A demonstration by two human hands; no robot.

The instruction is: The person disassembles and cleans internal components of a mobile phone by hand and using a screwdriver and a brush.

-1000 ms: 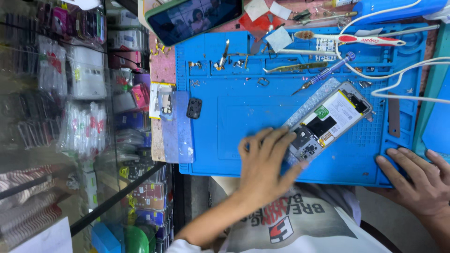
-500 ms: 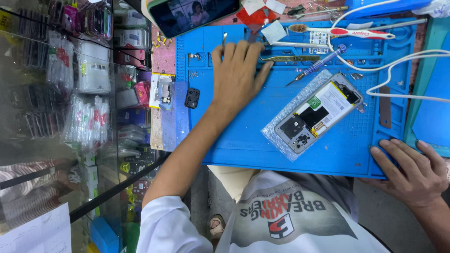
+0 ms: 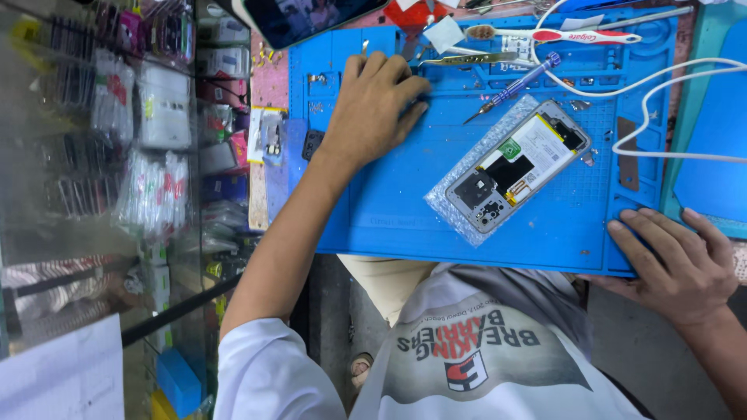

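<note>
Left hand (image 3: 373,109) flat on mat (image 3: 389,210) at 11 o'clock, fingers loosely spread, empty, tips beside tweezers (image 3: 467,58). Opened phone (image 3: 513,167) mid-mat, untouched. Right hand (image 3: 677,264) empty, relaxed, on mat edge at 4 o'clock. Judged: tool pick-up; calls for a fine pinch.

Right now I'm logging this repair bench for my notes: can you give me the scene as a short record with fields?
Surface: blue repair mat
Left hand: palm down on the mat's far part, fingertips by the metal tweezers
Right hand: resting on the mat's near right corner, holding nothing
Centre: opened phone, back off, lying on bubble wrap
Near it: purple screwdriver, white cable
Far edge: toothbrush
</note>
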